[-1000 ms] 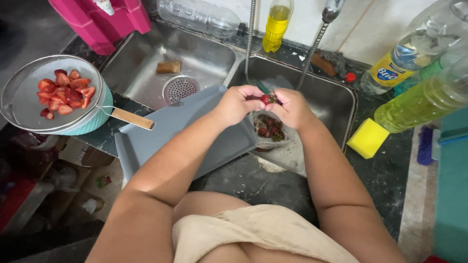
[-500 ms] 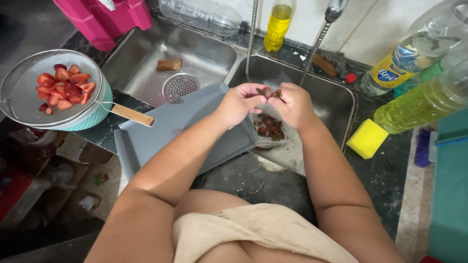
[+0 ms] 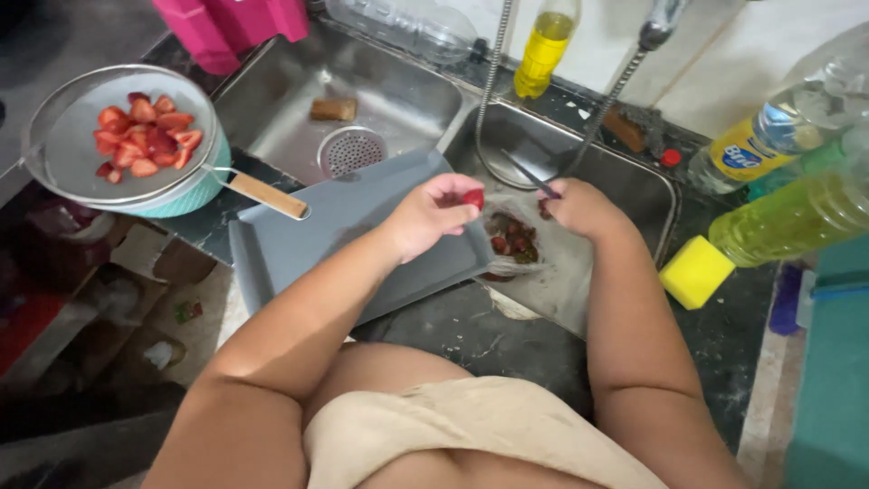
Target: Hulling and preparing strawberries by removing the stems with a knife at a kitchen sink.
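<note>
Over the steel sink (image 3: pixel 579 272) we work. Our left hand (image 3: pixel 430 215) pinches a strawberry (image 3: pixel 473 197) at its fingertips; right of it, our right hand (image 3: pixel 579 206) grips a knife (image 3: pixel 529 174).

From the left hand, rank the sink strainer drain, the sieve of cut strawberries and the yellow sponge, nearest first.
Measured from the left hand:
1. Sink strainer drain, just beyond it, in the left basin.
2. Yellow sponge, off to the right on the counter.
3. Sieve of cut strawberries, far left.
</note>
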